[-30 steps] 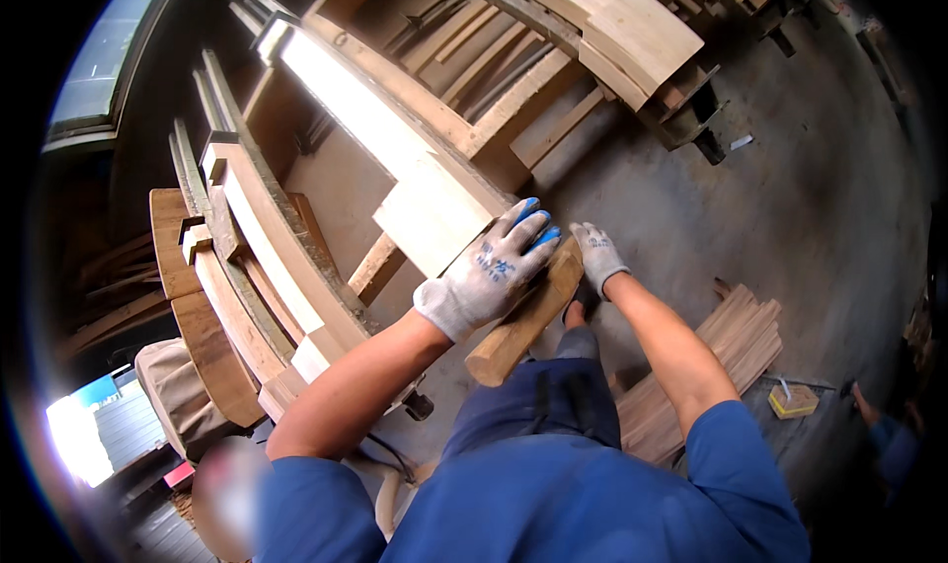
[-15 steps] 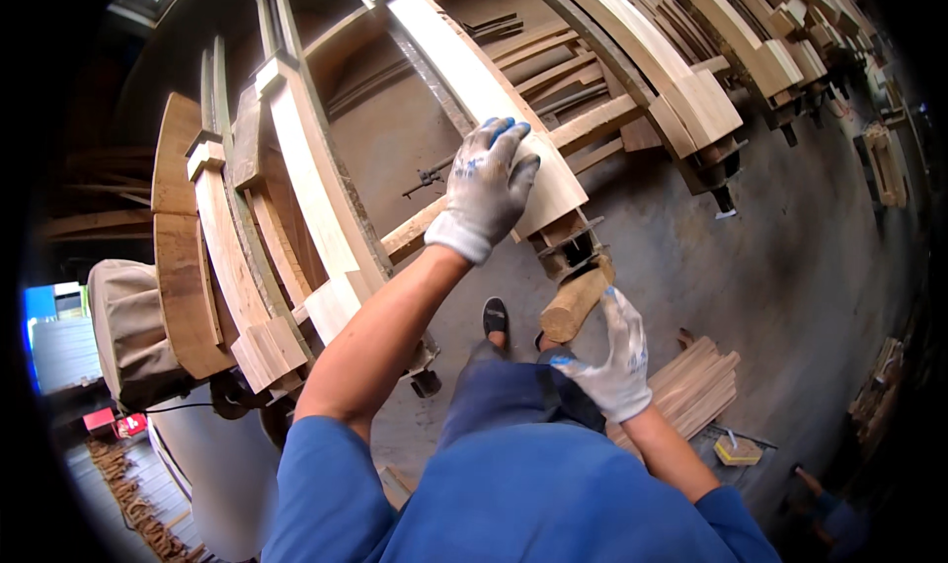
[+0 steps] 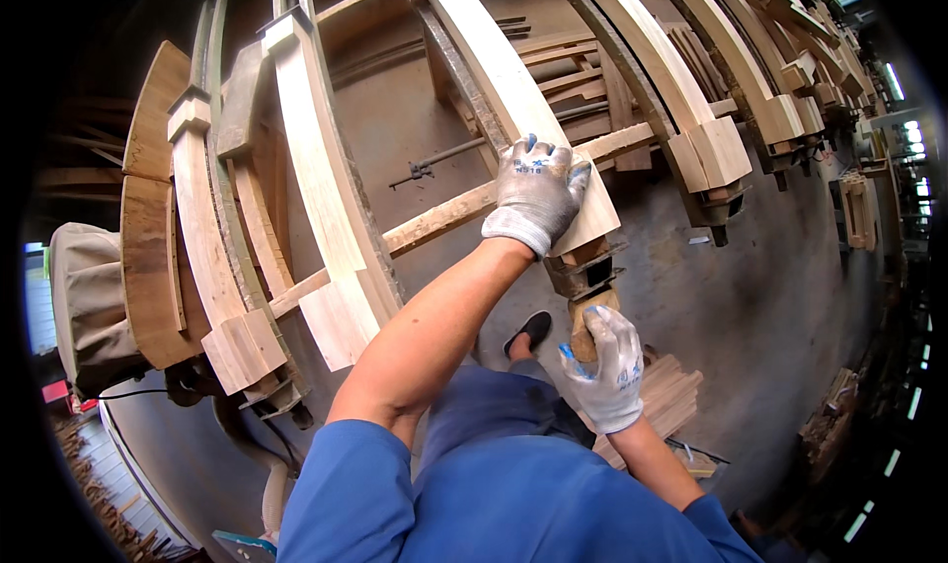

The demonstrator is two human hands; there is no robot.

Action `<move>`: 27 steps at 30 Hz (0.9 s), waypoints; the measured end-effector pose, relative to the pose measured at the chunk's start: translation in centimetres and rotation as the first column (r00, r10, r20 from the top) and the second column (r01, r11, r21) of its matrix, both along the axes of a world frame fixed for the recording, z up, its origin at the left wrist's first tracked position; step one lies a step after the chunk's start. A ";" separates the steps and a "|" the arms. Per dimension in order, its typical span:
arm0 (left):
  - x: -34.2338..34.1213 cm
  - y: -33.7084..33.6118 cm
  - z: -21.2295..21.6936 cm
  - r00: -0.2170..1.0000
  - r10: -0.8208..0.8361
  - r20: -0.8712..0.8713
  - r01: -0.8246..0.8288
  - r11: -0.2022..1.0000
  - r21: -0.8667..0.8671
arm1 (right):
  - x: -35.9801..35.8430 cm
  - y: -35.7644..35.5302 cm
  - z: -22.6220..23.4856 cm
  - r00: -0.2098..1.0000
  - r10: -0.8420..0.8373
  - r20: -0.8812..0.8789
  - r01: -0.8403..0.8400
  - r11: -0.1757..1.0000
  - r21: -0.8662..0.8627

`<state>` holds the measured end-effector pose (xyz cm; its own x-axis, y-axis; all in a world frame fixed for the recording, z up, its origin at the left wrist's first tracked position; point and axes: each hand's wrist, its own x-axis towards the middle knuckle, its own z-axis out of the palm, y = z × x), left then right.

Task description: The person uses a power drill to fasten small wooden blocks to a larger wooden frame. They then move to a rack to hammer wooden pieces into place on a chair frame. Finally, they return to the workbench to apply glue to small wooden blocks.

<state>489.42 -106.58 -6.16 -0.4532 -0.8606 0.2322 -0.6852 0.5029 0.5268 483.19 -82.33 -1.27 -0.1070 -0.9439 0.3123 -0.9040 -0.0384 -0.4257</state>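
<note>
My left hand (image 3: 538, 193), in a grey work glove, lies flat with fingers spread on a pale curved wooden plank (image 3: 509, 84) held in a clamp frame. Below it my right hand (image 3: 604, 368), gloved the same way, grips a short wooden block (image 3: 591, 316) just under the metal clamp (image 3: 585, 267) at the plank's near end. A wooden crossbar (image 3: 444, 217) runs under the plank to the left of my left hand.
More curved planks (image 3: 316, 188) in clamps stand left and right (image 3: 711, 119). A stack of short boards (image 3: 667, 395) lies on the concrete floor by my right forearm. My dark shoe (image 3: 530, 331) is below. A cloth-covered seat (image 3: 89, 296) stands far left.
My left hand has left the block and now rests flat on the curved plank. My right hand has taken the block and holds it under the clamp. The view shifted right along the rack.
</note>
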 end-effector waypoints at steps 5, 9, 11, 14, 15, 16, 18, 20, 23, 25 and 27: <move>-0.1 -0.1 -0.4 0.999 0.002 -0.037 -0.003 1.000 -0.031 | 0.1 -0.4 0.1 1.000 0.007 0.015 -0.008 0.999 0.033; -0.1 -0.2 -0.5 0.997 -0.009 -0.072 0.008 1.000 -0.013 | 0.1 -0.6 0.2 1.000 0.010 0.017 -0.011 0.998 0.060; 0.0 -0.2 -0.6 0.996 -0.001 -0.087 -0.001 1.000 -0.024 | 0.1 -0.6 0.0 1.000 0.017 0.018 -0.018 0.997 0.074; 0.0 -0.2 -0.6 0.995 0.007 -0.096 -0.009 1.000 -0.029 | 0.2 -0.8 0.1 1.000 0.014 0.021 -0.016 0.996 0.092; -0.1 -0.2 -0.6 0.995 0.009 -0.097 -0.011 1.000 -0.029 | 0.2 -0.7 0.1 1.000 0.014 0.025 -0.017 0.995 0.097; -0.1 -0.2 -0.7 0.995 0.011 -0.101 -0.016 0.999 -0.047 | 0.2 -0.7 0.1 1.000 0.014 0.026 -0.017 0.995 0.100; 0.0 -0.2 -0.7 0.995 0.005 -0.101 -0.006 1.000 -0.013 | 0.1 -0.7 0.2 1.000 0.016 0.026 -0.018 0.994 0.106; 0.0 -0.3 -0.8 0.995 0.003 -0.100 -0.004 1.000 -0.012 | 0.1 -0.7 0.1 1.000 0.017 0.018 -0.019 0.994 0.107; 0.0 -0.2 -0.7 0.995 0.000 -0.097 0.000 1.000 -0.002 | 0.4 -0.8 0.4 1.000 0.005 0.004 -0.006 0.995 0.104; 0.1 -0.2 -0.6 0.997 -0.006 -0.081 0.007 1.000 0.017 | 0.6 -1.0 0.7 1.000 -0.009 0.007 0.008 0.995 0.102; 0.1 -0.2 -0.5 0.997 -0.006 -0.083 0.009 1.000 0.028 | 0.7 -1.0 0.8 1.000 -0.018 -0.001 0.018 0.995 0.097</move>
